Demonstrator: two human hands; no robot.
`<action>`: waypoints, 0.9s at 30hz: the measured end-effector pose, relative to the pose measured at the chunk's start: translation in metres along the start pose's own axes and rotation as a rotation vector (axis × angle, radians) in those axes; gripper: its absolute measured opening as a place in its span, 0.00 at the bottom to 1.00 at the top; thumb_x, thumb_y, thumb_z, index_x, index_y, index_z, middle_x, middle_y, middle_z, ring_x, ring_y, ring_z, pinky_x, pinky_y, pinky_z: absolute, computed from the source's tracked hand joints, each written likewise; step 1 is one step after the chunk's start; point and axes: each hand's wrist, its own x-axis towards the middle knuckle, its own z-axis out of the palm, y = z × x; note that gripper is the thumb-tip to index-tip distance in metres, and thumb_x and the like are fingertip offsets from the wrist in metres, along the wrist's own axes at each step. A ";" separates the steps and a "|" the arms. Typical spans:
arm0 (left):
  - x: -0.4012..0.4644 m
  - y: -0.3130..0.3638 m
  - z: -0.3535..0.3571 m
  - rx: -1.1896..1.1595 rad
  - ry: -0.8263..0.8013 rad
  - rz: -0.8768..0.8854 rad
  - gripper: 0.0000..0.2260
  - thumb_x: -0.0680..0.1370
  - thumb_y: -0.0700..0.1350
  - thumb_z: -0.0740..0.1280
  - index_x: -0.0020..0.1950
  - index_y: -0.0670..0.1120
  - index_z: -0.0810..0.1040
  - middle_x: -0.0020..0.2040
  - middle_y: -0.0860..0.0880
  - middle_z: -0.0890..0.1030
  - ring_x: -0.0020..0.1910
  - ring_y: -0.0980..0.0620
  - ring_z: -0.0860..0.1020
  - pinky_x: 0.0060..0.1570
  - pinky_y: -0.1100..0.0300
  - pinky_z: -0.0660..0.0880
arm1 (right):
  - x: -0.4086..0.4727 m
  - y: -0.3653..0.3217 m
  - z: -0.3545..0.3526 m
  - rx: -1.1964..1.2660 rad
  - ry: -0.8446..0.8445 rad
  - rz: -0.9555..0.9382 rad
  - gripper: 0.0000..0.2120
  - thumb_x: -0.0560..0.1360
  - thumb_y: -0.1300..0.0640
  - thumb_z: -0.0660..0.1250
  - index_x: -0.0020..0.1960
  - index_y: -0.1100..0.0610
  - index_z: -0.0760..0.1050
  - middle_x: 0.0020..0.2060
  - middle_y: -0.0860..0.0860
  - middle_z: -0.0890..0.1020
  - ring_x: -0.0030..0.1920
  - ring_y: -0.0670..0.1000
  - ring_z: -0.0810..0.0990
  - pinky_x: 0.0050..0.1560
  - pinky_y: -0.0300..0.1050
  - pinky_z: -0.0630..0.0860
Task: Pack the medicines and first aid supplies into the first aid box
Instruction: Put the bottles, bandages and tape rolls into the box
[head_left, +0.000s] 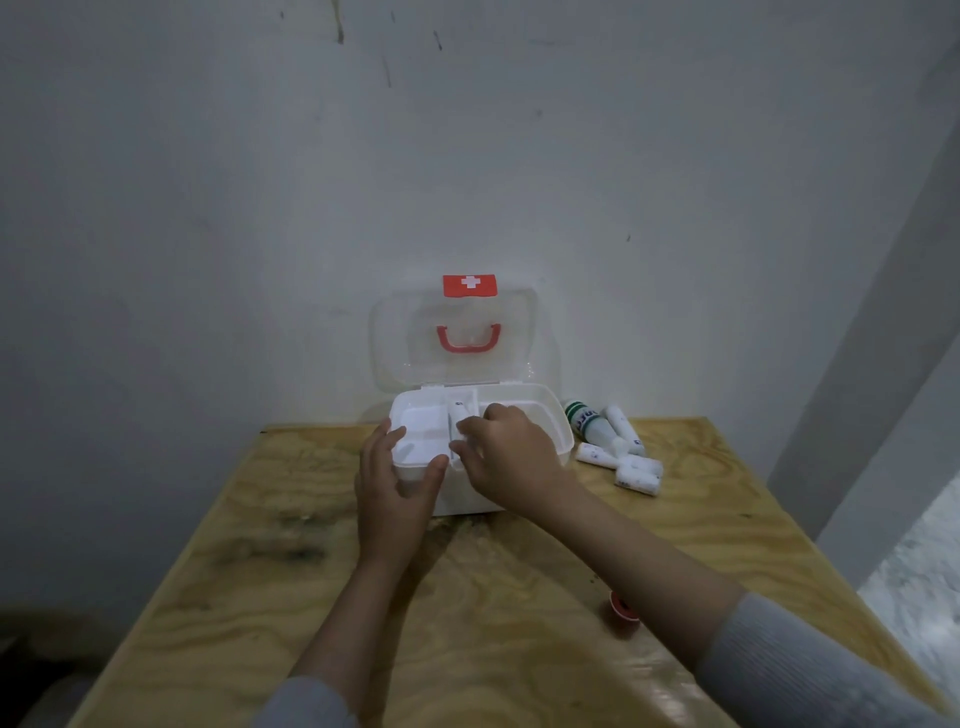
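White cross on red latch (469, 285) of lid; bottle (589, 423) label text unreadable.

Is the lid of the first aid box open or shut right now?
Open. The clear lid stands raised behind the white box, its red handle facing the camera, and the tray compartments inside are exposed.

Bottle (587, 423) label unreadable, right hand (511, 454) hiding box's (415, 470) middle compartment
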 end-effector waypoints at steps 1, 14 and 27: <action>0.000 -0.001 0.000 -0.004 -0.002 -0.005 0.27 0.70 0.59 0.67 0.67 0.53 0.68 0.71 0.52 0.68 0.68 0.54 0.66 0.62 0.46 0.74 | -0.001 -0.001 0.000 -0.012 0.012 -0.004 0.17 0.76 0.50 0.61 0.59 0.58 0.76 0.46 0.59 0.80 0.48 0.60 0.77 0.44 0.50 0.76; -0.001 -0.003 0.003 -0.033 0.011 0.007 0.27 0.69 0.63 0.65 0.65 0.55 0.68 0.71 0.53 0.67 0.68 0.52 0.66 0.62 0.44 0.72 | -0.052 0.099 -0.046 0.077 0.231 0.190 0.07 0.72 0.60 0.68 0.49 0.59 0.80 0.41 0.55 0.80 0.38 0.52 0.78 0.36 0.42 0.72; 0.001 -0.009 0.004 -0.011 0.017 0.037 0.24 0.72 0.54 0.70 0.65 0.52 0.69 0.71 0.51 0.68 0.69 0.49 0.66 0.62 0.42 0.73 | -0.085 0.190 -0.028 0.086 -0.111 0.432 0.14 0.67 0.53 0.72 0.53 0.53 0.80 0.48 0.53 0.81 0.48 0.52 0.78 0.45 0.44 0.73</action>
